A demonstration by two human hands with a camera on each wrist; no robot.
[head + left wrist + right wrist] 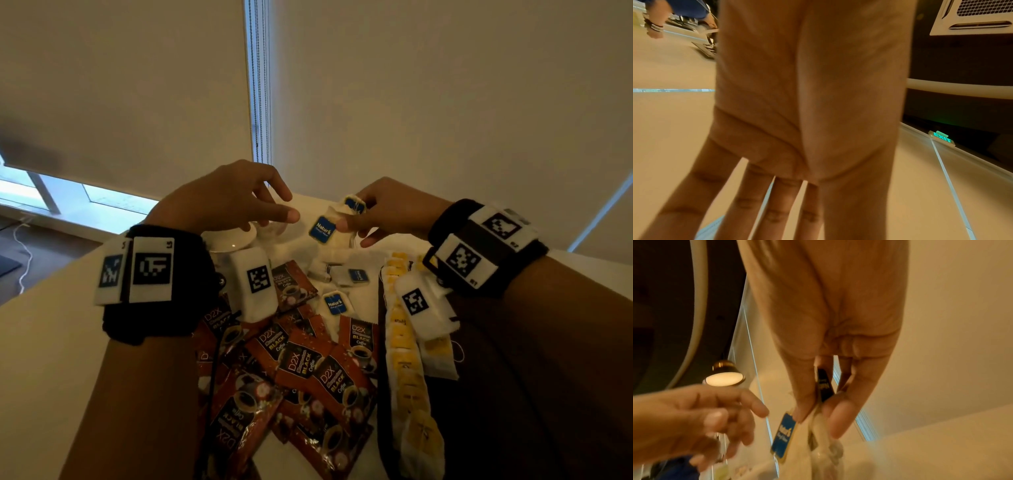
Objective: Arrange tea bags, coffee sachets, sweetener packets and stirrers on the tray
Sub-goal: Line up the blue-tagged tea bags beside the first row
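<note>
Early stage: right hand (383,209) pinches a bunch of tea bags (334,226) above the table's far edge; left hand (233,198) empty, fingers loosely spread. Coffee sachets (301,363) piled mid-table, yellow packets (407,359) alongside, unsorted; tray and stirrers not identifiable

My bench (51,359) carries a heap of coffee sachets (301,363), a strip of yellow packets (406,370), loose tea bags (334,303) and a white saucer (233,238).

Right hand (383,212) raised, fingers pinched together; left hand (226,198) raised, fingers loose.
</note>
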